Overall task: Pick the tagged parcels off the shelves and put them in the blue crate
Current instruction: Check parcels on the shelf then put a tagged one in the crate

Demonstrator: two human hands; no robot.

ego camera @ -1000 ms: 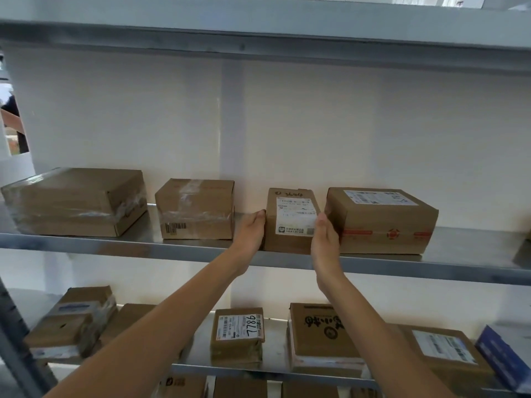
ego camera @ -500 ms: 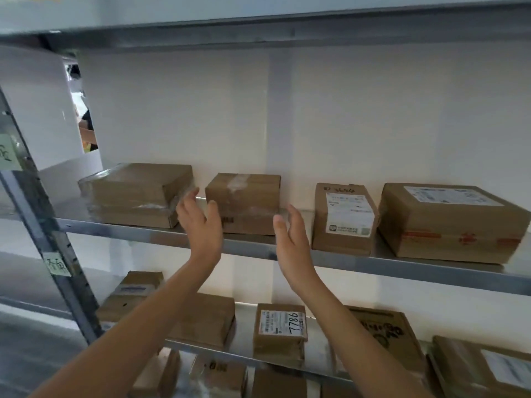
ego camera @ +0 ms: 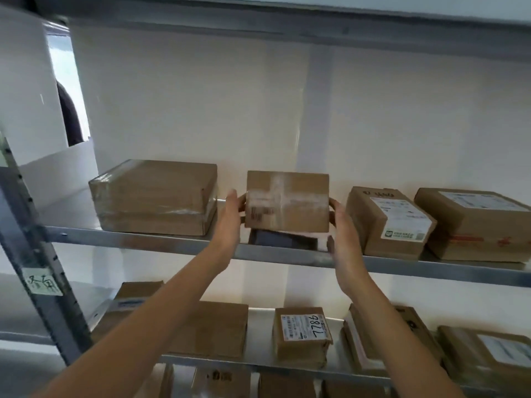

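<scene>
A small taped cardboard parcel point(ego camera: 287, 201) is lifted a little above the upper metal shelf point(ego camera: 172, 242), its dark shadow lying under it. My left hand point(ego camera: 231, 216) grips its left side and my right hand point(ego camera: 343, 228) grips its right side. It carries clear tape and a small barcode on the front. No blue crate is in view.
On the same shelf, a large wrapped box point(ego camera: 155, 196) sits left of it, a labelled box point(ego camera: 388, 221) and a wide box point(ego camera: 477, 222) sit right. The lower shelf holds several parcels, one marked 7786 point(ego camera: 301, 336). A shelf upright point(ego camera: 34, 248) stands at left.
My hands left the labelled box, moved left, closed on the sides of the small taped parcel and raised it off the shelf. The view has shifted left.
</scene>
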